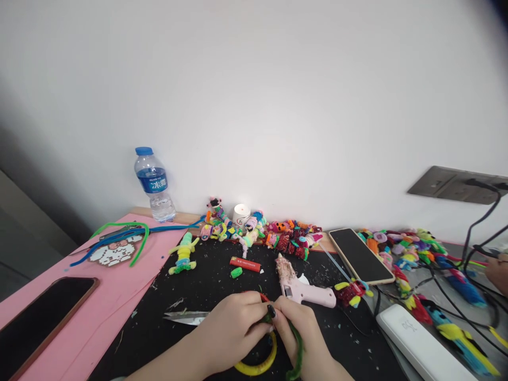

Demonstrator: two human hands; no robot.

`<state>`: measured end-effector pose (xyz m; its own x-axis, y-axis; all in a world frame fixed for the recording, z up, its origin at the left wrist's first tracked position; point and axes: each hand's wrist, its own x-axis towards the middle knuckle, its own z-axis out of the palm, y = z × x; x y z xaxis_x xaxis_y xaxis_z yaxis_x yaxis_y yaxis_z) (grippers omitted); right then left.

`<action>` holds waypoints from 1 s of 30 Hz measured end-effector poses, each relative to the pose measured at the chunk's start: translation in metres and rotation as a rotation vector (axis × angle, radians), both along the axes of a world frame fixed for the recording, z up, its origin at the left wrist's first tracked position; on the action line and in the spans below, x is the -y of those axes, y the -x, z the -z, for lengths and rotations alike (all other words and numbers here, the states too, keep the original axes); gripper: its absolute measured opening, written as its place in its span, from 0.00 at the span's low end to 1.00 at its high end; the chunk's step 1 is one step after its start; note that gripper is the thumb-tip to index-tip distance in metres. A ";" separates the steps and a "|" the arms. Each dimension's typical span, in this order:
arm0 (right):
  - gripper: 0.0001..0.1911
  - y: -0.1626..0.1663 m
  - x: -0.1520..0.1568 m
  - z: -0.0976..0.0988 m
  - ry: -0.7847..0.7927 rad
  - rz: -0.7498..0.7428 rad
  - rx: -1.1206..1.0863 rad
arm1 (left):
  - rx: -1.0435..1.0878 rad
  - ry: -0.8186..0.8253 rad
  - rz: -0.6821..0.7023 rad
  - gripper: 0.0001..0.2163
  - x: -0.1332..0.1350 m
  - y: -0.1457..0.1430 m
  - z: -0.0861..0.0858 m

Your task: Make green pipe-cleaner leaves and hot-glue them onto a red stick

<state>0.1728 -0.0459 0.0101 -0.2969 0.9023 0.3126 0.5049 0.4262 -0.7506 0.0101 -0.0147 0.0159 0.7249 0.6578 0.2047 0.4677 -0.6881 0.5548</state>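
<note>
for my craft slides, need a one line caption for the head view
Both hands, left hand and right hand, twist a green pipe cleaner over a black mat, beside a pink glue gun.

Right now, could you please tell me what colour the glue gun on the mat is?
The glue gun is pale pink, seen in the head view.

A home craft corner is showing here: a black mat point(206, 286) is lying against a plain white wall, pipe-cleaner figures point(278, 235) are crowding its back edge, a pink glue gun point(305, 291) is resting among clippings (scissors point(186, 317) too), and phones are sitting alongside.
</note>
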 end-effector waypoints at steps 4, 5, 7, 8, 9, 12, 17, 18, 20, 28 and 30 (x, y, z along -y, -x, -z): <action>0.16 -0.002 -0.001 0.005 0.030 0.022 0.012 | -0.067 -0.034 0.033 0.05 0.003 0.001 -0.006; 0.16 -0.002 -0.001 0.005 0.028 0.037 0.010 | -0.065 -0.026 0.040 0.05 0.003 0.002 -0.008; 0.17 -0.002 -0.001 0.005 0.018 0.065 0.000 | -0.036 0.020 0.064 0.07 0.003 0.003 -0.012; 0.17 -0.001 -0.001 0.004 0.007 0.072 -0.010 | -0.013 0.058 0.077 0.08 0.002 0.003 -0.014; 0.17 -0.001 -0.001 0.003 -0.007 0.079 -0.021 | 0.012 0.101 0.089 0.09 0.001 0.003 -0.016; 0.17 0.000 -0.001 -0.001 -0.056 0.108 -0.065 | 0.105 0.226 0.092 0.11 -0.002 0.004 -0.018; 0.17 -0.001 0.000 -0.002 -0.027 0.086 -0.068 | 0.250 0.717 0.055 0.10 -0.007 0.002 -0.012; 0.17 -0.002 0.000 -0.001 -0.013 0.074 -0.063 | 0.269 0.820 0.041 0.09 -0.007 0.002 -0.010; 0.17 -0.003 0.001 0.000 0.006 0.048 -0.061 | 0.313 0.930 0.011 0.08 -0.008 0.001 -0.006; 0.16 -0.001 0.004 0.002 -0.016 -0.019 -0.065 | 0.329 0.989 -0.007 0.12 -0.009 0.001 0.001; 0.15 -0.001 0.004 0.003 -0.012 -0.025 -0.066 | 0.326 0.954 -0.012 0.11 -0.008 0.000 0.001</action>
<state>0.1742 -0.0496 0.0076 -0.2976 0.8910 0.3430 0.4434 0.4471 -0.7768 0.0099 -0.0071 0.0152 0.7197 0.6572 -0.2240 0.1990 0.1138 0.9734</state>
